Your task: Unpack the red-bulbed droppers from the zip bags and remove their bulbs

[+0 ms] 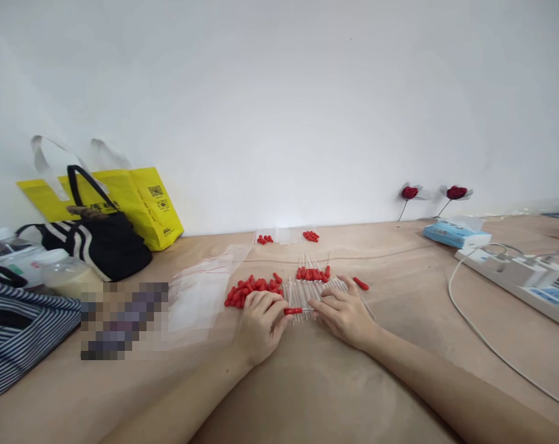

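Note:
My left hand [263, 327] pinches a red rubber dropper bulb [293, 311] that lies sideways between my hands. A thin clear dropper tube [307, 310] meets the bulb's right end, and the fingers of my right hand [346, 311] are closed on it. Behind and beneath my hands lies a row of loose clear tubes [302, 291]. A heap of red bulbs [242, 292] sits just behind my left hand. Several droppers with bulbs fitted [312, 274] lie beyond the tubes, bulbs toward me. One more red bulb [361, 283] rests behind my right hand.
Clear plastic bags [198, 302] lie at left; another bag with red-bulbed droppers [286, 235] is by the wall. Yellow [156, 209] and black bags [122, 246] and a jar [66, 274] stand far left. At right are a tissue pack [457, 234], power strip [514, 277] and cable [473, 330].

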`<state>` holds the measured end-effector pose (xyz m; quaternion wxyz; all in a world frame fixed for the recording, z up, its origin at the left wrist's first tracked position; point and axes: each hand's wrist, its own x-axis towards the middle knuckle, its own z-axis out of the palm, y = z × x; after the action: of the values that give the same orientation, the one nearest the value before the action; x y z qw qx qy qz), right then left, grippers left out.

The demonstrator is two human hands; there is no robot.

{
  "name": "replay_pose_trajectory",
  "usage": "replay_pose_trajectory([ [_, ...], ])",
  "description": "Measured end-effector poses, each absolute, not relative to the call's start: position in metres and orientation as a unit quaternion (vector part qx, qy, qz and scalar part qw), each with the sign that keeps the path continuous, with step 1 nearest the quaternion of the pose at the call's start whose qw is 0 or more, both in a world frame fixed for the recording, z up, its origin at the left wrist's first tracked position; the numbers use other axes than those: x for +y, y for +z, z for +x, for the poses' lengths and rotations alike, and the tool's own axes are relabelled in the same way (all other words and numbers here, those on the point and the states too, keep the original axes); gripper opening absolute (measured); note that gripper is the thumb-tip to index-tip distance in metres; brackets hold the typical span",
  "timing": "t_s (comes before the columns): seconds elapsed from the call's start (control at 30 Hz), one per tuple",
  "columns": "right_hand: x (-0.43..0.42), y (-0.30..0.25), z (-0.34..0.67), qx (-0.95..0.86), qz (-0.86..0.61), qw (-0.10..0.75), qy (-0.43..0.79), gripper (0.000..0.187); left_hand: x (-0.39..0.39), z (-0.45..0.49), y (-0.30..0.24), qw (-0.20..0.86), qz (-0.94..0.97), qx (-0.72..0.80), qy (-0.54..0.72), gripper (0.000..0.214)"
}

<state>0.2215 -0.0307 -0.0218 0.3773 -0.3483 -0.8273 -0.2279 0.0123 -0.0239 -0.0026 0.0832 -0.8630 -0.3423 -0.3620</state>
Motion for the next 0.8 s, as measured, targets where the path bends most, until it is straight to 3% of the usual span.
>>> replay_pose_trajectory([
  [0.5, -0.040, -0.020, 0.222, -0.835, -0.316, 0.373, -0.253, 0.015, -0.027, 0.009, -0.002, 0.098, -0.893, -0.320, -0.300, 0.021],
  [0.8, -0.034, -0.027, 0.240, -0.796, -0.430, 0.371, -0.211, 0.026, -0.018, -0.015, -0.004, 0.116, -0.841, -0.370, -0.379, 0.020],
])
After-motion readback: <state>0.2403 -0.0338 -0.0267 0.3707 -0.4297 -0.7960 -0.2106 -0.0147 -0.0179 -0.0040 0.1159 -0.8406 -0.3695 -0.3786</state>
